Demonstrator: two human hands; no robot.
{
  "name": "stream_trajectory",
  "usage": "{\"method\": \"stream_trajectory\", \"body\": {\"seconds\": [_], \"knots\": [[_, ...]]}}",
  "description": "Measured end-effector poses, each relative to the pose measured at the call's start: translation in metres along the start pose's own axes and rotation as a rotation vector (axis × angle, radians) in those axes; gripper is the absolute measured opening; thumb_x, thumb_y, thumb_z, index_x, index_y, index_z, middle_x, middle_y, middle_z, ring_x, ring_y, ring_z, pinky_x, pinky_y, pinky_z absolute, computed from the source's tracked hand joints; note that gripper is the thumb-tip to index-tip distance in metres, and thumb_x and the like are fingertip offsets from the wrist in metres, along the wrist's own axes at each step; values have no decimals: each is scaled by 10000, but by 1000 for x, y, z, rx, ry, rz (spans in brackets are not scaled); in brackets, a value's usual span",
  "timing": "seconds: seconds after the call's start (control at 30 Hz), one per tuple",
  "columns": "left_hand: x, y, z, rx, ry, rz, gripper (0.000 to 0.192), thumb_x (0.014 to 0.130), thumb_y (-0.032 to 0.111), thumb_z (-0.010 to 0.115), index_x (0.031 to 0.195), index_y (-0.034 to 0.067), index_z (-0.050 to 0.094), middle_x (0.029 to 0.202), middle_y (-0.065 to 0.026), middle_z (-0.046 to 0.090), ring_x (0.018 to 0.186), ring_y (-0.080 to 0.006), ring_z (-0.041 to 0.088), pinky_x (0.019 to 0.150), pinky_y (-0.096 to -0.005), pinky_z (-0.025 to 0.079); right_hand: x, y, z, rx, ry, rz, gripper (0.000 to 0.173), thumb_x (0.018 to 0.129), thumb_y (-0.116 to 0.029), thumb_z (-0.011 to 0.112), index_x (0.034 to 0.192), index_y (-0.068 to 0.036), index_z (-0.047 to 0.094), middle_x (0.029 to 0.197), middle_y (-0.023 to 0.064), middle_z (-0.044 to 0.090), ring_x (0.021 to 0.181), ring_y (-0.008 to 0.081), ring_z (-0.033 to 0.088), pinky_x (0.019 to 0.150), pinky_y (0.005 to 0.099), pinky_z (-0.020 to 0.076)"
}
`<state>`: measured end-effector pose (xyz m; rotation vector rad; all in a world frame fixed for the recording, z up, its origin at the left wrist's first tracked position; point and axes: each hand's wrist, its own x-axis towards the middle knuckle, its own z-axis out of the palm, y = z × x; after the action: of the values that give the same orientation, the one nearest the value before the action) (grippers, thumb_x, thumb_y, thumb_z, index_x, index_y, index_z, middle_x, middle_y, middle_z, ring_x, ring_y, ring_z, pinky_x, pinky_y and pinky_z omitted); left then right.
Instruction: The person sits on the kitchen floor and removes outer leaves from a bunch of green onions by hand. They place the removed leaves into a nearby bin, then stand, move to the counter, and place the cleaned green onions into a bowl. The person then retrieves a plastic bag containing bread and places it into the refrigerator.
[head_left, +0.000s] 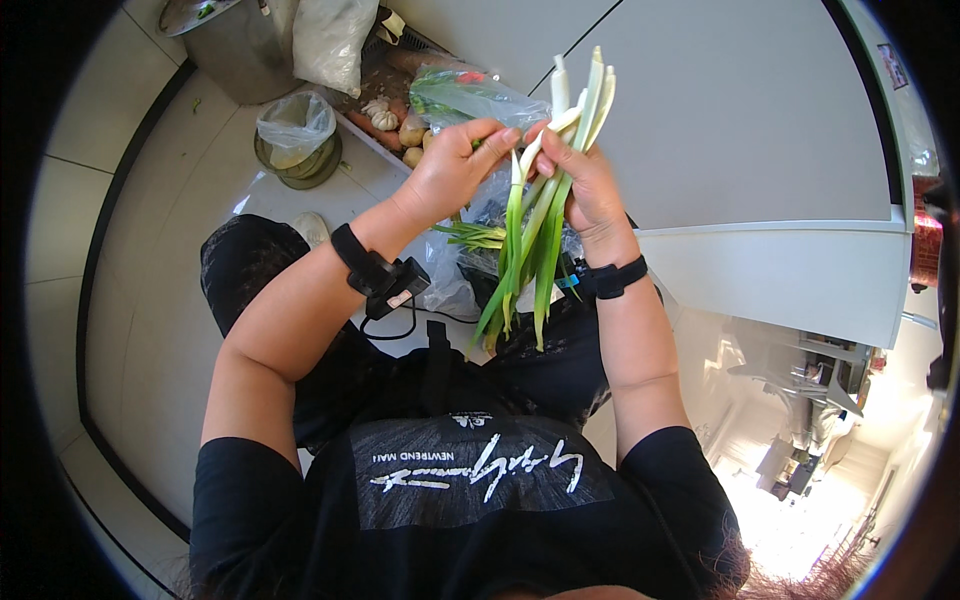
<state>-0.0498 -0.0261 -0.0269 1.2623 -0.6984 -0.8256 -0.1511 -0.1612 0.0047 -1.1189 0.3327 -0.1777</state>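
Note:
A bunch of scallions (536, 217), white ends up and green leaves hanging down, is in my right hand (585, 176), whose thumb and fingers close round the white stalks. Beside it, the thumb and forefinger of my left hand (465, 161) are pinched together at the thin pale end of one scallion; a bit of green shows by the curled fingers. More green leaves (480, 235) lie below my left hand, on or beside clear plastic bags (442, 274). What lies behind the bunch is partly hidden.
A crate (367, 139) holds garlic (382, 116), potatoes (411, 133), carrots and a plastic bag of vegetables (469, 97). Left of it stand a bag-lined round bin (304, 166) and a large metal pot (240, 56). A pale cabinet (750, 120) is at the right.

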Motion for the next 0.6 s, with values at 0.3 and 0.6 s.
{"method": "stream_trajectory", "body": {"seconds": [0.3, 0.6], "knots": [[-5, 15, -10, -72, -134, -193, 237, 912, 296, 555, 896, 62, 591, 612, 68, 427, 508, -12, 331, 442, -193, 248, -2, -5, -5, -4, 54, -32, 262, 832, -255, 658, 919, -14, 601, 633, -19, 475, 618, 97, 471, 613, 233, 408], [-2, 6, 0, 0, -47, -29, 239, 912, 276, 556, 824, 54, 573, 624, 62, 446, 547, -20, 363, 477, -190, 286, 2, 4, -4, -15, 14, -50, 385, 824, -312, 670, 1041, -5, 586, 667, -32, 474, 652, 84, 497, 626, 231, 431]]}}
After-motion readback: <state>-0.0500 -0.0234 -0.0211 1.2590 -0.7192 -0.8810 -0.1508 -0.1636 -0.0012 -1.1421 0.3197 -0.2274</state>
